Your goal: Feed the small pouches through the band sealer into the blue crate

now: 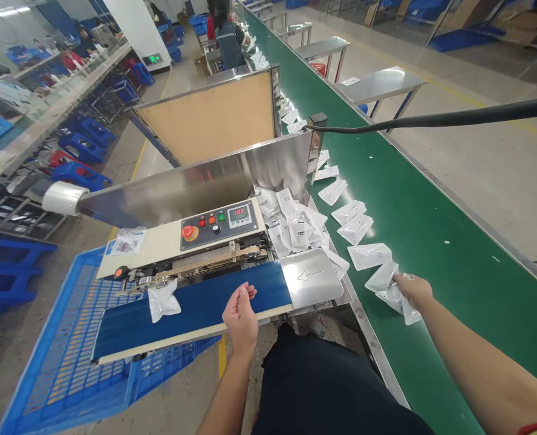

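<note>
Blue plastic at the far left: an openwork crate (pixel 75 314) beneath the outer end of a sealing machine (pixel 165 240), partly covered by it, so cannot tell everything inside. Atop the cream housing, a clear packet (pixel 130 241) with something darker in it, too small to make out. Next rightward, on the blue belt (pixel 114 329), one white pouch (pixel 163 302) close against the sealing mechanism, contents out of sight, seemingly the furthest along of those in view. Then, behind, a control panel (pixel 218 225) with a lit display; in front, over the belt's near edge, the left hand (pixel 241 314), fingers loosely curled, released, nothing visible between them. Farther right, a loose heap of pouches (pixel 298 229) beside the machine, under an upright steel panel (pixel 196 175), apparently a good deal left to handle, though sealed or unsealed, cannot tell. Just in front of that, a metal plate (pixel 311 278) with an arrow pointing left. Along the green conveyor (pixel 432 241), a straggling row of pouches (pixel 357 229) lying flat, presumably also waiting. Farthest right, the right hand (pixel 414 292), fingers grasping a small cluster of pouches (pixel 411 312) at the row's near end, exact count unclear.
</note>
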The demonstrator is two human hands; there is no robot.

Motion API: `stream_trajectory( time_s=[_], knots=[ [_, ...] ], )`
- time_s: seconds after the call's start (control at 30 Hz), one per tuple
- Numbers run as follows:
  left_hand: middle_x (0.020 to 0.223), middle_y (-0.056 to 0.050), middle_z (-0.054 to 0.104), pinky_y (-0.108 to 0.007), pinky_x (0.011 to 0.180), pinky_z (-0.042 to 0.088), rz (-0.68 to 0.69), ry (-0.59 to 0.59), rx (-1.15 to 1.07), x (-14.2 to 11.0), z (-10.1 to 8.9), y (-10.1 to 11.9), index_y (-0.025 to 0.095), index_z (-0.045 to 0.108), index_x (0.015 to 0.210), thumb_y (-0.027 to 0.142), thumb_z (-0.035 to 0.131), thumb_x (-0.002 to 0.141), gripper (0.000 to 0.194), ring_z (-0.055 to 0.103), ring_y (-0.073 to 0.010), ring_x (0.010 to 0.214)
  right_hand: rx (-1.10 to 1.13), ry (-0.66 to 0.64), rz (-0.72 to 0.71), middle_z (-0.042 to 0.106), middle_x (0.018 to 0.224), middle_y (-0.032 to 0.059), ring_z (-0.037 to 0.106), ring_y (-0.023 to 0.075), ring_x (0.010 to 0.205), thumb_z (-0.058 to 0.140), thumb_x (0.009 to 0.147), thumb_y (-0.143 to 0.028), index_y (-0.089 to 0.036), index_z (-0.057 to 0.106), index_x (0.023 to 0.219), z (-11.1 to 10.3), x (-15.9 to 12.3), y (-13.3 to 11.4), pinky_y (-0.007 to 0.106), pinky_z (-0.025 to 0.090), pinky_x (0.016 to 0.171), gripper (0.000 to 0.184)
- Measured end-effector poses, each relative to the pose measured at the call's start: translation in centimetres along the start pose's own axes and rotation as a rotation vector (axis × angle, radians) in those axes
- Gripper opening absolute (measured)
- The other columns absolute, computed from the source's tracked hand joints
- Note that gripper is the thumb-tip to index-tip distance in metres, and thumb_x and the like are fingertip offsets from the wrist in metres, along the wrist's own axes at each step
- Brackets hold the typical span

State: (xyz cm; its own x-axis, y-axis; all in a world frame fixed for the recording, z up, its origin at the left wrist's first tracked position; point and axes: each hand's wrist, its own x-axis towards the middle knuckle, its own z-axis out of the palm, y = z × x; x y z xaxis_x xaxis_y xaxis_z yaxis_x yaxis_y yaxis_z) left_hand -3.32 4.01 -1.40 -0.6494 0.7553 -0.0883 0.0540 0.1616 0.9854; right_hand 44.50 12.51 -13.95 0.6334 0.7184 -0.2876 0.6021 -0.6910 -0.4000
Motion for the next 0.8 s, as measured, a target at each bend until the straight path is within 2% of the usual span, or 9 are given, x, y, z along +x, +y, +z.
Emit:
stream_trajectory(
  time_s=[0.1,0.23,0.3,0.37,0.43,0.53,0.63,0.73,0.8],
  knots=[
    [0.102,-0.016,0.083,-0.046,0.086,0.069,0.041,-0.061,0.028,-0.6,0.4,-0.5,0.014,0.084,0.111,0.058,0.07,0.099,0.048,0.081,-0.0289,0.092,-0.004,-0.042,-0.05,0.077,0.091,0.0166,0.074,0.0352,0.089,0.068,0.089,-0.044,-0.022,0.079,0.092,-1.4,-1.5,-1.5,0.042,0.055,0.079,0.025],
    [0.106,-0.015,0.083,-0.045,0.091,0.067,0.161,-0.24,0.062,-1.0,2.8,-0.4,0.018,0.085,0.11,0.053,0.069,0.101,0.04,0.081,-0.0296,0.098,0.129,0.042,-0.469,0.077,0.121,0.0159,0.07,0.0343,0.115,0.062,0.091,-0.051,-0.024,0.079,0.099,-4.5,-6.6,-5.6,0.041,0.055,0.094,0.033],
    [0.118,-0.016,0.082,-0.046,0.098,0.065,0.232,-0.349,0.074,-1.1,5.0,0.3,0.02,0.085,0.116,0.05,0.068,0.102,0.037,0.079,-0.0313,0.108,0.215,0.056,-0.65,0.076,0.122,0.0149,0.07,0.0326,0.116,0.058,0.094,-0.056,-0.026,0.079,0.098,-6.0,-10.0,-8.8,0.039,0.055,0.098,0.037],
    [0.133,-0.017,0.078,-0.048,0.107,0.06,0.274,-0.438,0.066,-1.0,7.2,1.2,0.021,0.082,0.128,0.05,0.069,0.101,0.042,0.074,-0.034,0.123,0.273,-0.056,-0.761,0.078,0.111,0.0127,0.072,0.0305,0.107,0.058,0.096,-0.059,-0.027,0.079,0.096,-6.9,-13.2,-12.3,0.038,0.055,0.096,0.038],
    [0.136,-0.016,0.077,-0.05,0.113,0.056,0.29,-0.512,0.028,-0.9,9.0,1.9,0.021,0.081,0.131,0.052,0.07,0.1,0.045,0.071,-0.0356,0.129,0.312,-0.228,-0.822,0.079,0.101,0.0101,0.073,0.0285,0.095,0.06,0.096,-0.06,-0.027,0.078,0.094,-7.0,-15.8,-15.6,0.037,0.056,0.09,0.038],
    [0.102,-0.014,0.083,-0.041,0.097,0.059,0.222,-0.551,-0.005,-0.4,10.2,2.0,0.02,0.086,0.099,0.057,0.064,0.102,0.043,0.075,-0.0308,0.101,0.359,-0.411,-0.755,0.077,0.083,0.0066,0.069,0.0254,0.077,0.064,0.093,-0.063,-0.024,0.075,0.088,-5.9,-17.8,-18.9,0.035,0.055,0.076,0.041],
    [0.062,-0.005,0.065,-0.029,0.066,0.051,-0.045,-0.423,-0.03,0.7,9.8,0.7,0.018,0.074,0.067,0.065,0.067,0.096,0.056,0.061,-0.0201,0.066,0.421,-0.578,-0.519,0.075,0.075,0.0066,0.069,0.0255,0.072,0.073,0.086,-0.063,-0.021,0.075,0.084,-3.8,-17.5,-20.9,0.033,0.054,0.068,0.042],
    [0.052,0.001,0.05,-0.027,0.056,0.039,-0.299,-0.314,-0.085,2.3,9.2,-0.9,0.017,0.066,0.06,0.07,0.076,0.084,0.059,0.048,-0.0151,0.057,0.443,-0.699,-0.307,0.076,0.076,0.0088,0.071,0.0261,0.073,0.082,0.079,-0.055,-0.018,0.075,0.082,-1.5,-16.6,-23.0,0.032,0.053,0.063,0.037],
    [0.052,0.003,0.048,-0.026,0.056,0.035,-0.357,-0.259,-0.102,3.4,8.8,-1.5,0.017,0.065,0.059,0.07,0.079,0.08,0.059,0.045,-0.0138,0.056,0.41,-0.719,-0.267,0.075,0.074,0.0084,0.069,0.0239,0.07,0.086,0.076,-0.049,-0.018,0.075,0.082,0.0,-16.5,-24.8,0.03,0.051,0.061,0.034]
  ],
)
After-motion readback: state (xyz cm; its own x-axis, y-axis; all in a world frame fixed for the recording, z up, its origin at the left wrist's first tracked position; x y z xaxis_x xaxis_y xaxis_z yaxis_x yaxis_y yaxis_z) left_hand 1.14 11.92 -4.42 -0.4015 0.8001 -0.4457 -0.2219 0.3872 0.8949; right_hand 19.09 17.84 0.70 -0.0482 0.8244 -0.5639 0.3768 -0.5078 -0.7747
